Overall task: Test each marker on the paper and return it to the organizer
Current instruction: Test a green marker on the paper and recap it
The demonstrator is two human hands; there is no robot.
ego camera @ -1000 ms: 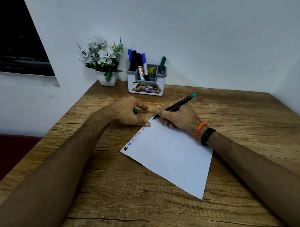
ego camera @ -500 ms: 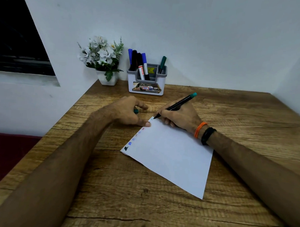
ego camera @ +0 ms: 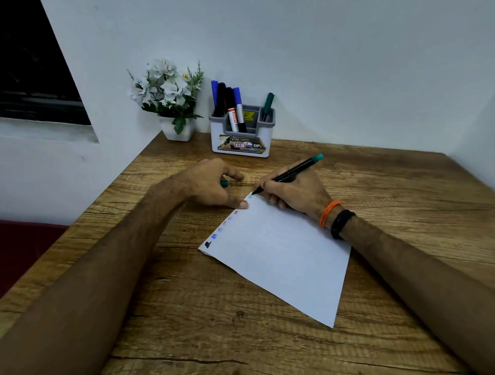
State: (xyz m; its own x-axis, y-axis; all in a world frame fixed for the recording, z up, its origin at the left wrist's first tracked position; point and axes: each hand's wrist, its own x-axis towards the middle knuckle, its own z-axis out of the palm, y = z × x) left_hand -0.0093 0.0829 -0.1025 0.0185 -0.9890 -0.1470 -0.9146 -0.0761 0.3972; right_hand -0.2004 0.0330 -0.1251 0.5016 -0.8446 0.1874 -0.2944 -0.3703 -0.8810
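A single head-worn wide-angle view looks forward and down over a wooden table point(ego camera: 180, 311) toward the white corner walls point(ego camera: 329, 64), forearms reaching in from the near edge.

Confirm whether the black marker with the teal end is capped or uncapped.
Uncapped: the black marker with the teal end shows its bare tip on the white paper sheet, and the left hand holds a teal cap.

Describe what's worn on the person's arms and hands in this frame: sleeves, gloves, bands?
Both forearms are bare: no sleeves in view, no gloves. The right hand has two bands at the wrist: an orange braided thread band and, next to it up the arm, a black band. The left hand and its wrist show nothing worn.
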